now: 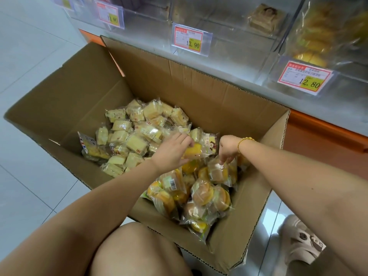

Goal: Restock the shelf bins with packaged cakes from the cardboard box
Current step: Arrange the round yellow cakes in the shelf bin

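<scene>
1. The left hand [172,152] is closed round a yellow packaged cake [194,151], fingers over the top, thumb underneath
2. That cake sticks out past the fingertips towards the right hand [228,148]; its long axis is slanted, far end tipped towards the shelf bins [229,36]
3. The top wrapper edge of a round cake pack [218,172] is pinched by the right hand's downturned fingertips
4. That pack sits directly below the pinch, brown face turned to the camera, long axis roughly upright in the view
5. Both packs are inside the cardboard box [199,92], over the heap of round cakes at its right end; pale square cake packs [135,140] are piled to the left
</scene>
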The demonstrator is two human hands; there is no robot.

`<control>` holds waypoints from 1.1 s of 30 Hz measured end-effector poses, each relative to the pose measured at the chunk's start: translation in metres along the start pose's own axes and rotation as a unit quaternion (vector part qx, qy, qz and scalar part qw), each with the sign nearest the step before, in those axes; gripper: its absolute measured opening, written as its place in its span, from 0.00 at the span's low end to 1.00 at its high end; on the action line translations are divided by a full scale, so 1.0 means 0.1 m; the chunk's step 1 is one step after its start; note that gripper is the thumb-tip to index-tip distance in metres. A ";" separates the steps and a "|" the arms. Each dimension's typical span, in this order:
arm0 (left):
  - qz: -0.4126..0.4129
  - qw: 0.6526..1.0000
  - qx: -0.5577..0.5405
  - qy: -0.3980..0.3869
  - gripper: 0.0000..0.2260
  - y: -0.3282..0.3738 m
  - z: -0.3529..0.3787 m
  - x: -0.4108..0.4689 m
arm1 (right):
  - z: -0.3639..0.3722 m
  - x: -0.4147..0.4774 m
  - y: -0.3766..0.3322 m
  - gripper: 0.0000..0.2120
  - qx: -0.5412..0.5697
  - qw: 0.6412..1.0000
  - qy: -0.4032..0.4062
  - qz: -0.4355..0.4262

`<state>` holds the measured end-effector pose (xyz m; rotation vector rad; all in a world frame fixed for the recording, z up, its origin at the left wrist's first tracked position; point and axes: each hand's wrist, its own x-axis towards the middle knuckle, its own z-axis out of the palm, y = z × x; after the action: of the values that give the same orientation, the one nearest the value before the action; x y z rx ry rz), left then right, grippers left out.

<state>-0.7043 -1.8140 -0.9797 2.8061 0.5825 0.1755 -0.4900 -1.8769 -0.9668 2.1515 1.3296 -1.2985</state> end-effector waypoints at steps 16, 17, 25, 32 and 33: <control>-0.470 0.819 -0.315 -0.101 0.12 -0.26 0.03 0.11 | 0.04 -0.05 -0.05 0.03 0.144 0.982 -0.046 -0.110; -0.490 0.808 -0.306 -0.117 0.17 -0.26 0.05 0.14 | 0.03 0.00 -0.06 0.04 0.171 0.981 -0.037 -0.082; -0.559 0.656 -0.489 -0.134 0.32 -0.29 0.12 0.14 | 0.37 0.16 -0.10 0.45 0.219 0.938 -0.198 0.180; -0.534 0.663 -0.505 -0.143 0.26 -0.31 0.11 0.06 | 0.32 0.08 0.01 0.18 0.385 0.909 -0.095 0.131; -0.534 0.665 -0.503 -0.143 0.25 -0.29 0.10 0.05 | 0.31 0.07 0.00 0.16 0.410 0.899 -0.094 0.126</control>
<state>-0.7086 -1.7888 -0.9972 1.0898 1.3723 -0.1567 -0.5054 -1.8931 -0.9894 2.4687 0.4035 -2.1323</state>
